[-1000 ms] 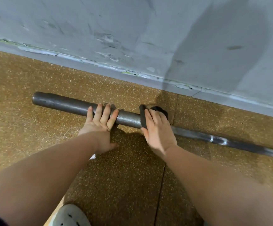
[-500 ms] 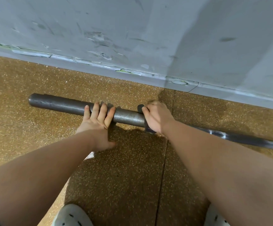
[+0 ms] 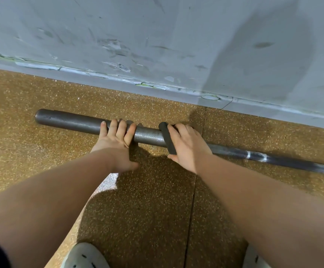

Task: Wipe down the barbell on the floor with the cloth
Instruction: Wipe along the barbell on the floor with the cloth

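The grey steel barbell point(image 3: 70, 121) lies on the speckled brown floor, parallel to the wall. Its thick sleeve ends at the left and its thin shaft point(image 3: 273, 157) runs off to the right. My left hand point(image 3: 116, 144) rests on the sleeve, fingers curled over the top and thumb down by the floor. My right hand point(image 3: 188, 146) is wrapped over the bar where sleeve meets shaft, pressing a dark cloth point(image 3: 168, 138) against it. Only a dark strip of the cloth shows at the fingertips. The palm hides the rest.
A scuffed grey wall point(image 3: 157, 45) with a low skirting runs just behind the bar. A seam point(image 3: 194, 190) crosses the floor mats between my arms. The toes of two white shoes point(image 3: 83, 256) point(image 3: 254, 258) show at the bottom edge.
My right hand rolled forward over the bar half a second ago and has now come back toward me, showing the dark strip again. My left hand has stayed on the sleeve.
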